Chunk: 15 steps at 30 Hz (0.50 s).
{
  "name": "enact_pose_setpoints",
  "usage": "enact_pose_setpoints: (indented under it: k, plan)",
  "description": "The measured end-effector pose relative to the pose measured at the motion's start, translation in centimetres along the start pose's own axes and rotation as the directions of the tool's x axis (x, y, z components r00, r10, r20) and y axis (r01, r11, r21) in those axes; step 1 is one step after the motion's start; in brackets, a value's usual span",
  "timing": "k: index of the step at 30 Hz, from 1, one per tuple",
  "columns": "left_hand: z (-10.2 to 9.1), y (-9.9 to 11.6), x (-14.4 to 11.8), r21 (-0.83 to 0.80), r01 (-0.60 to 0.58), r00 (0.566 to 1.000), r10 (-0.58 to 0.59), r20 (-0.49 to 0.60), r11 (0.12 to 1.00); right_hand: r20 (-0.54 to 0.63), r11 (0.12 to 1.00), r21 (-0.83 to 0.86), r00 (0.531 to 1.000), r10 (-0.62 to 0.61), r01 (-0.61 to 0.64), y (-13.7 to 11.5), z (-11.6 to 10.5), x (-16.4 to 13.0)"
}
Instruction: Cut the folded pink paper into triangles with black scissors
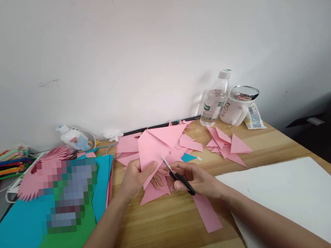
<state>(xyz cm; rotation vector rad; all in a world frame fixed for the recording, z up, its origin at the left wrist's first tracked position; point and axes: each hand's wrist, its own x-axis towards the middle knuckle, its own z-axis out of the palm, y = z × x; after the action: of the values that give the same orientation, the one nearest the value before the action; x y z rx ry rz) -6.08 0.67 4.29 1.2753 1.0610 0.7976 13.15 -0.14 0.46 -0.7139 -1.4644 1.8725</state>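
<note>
My left hand point(139, 176) grips a pink sheet of paper point(153, 148) with the thumb on its front face. The sheet is held up off the table, and a folded flap shows at its top right. In my right hand point(192, 179) is a pair of scissors point(183, 182) with black handles. Their metal blades point up and left and lie against the sheet's lower right edge. Whether the blades are apart is hard to make out. Pink paper scraps lie under and behind both hands, and a pink strip point(208, 213) rests just below my right hand.
Folded pink pieces point(223, 144), a water bottle point(214, 100) and a white mug point(235, 108) stand or lie at the right rear. A white board point(293, 197) covers the right front. Coloured sheets point(21, 229), a pleated pink fan point(42, 175) and a white bottle point(74, 139) are left.
</note>
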Motion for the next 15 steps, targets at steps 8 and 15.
enact_pose_setpoints:
  k: [8,15]
  plan:
    - [-0.78,-0.1,-0.09,-0.047,0.069,0.993,-0.064,0.1,0.997,0.065,0.996,-0.04,0.995,0.082,-0.08,-0.87,-0.18,-0.06]
    - [-0.03,0.19,-0.06,-0.024,0.101,0.995,-0.101,-0.019,0.995,0.065,0.996,-0.024,0.994,0.092,-0.09,-0.66,-0.1,-0.03]
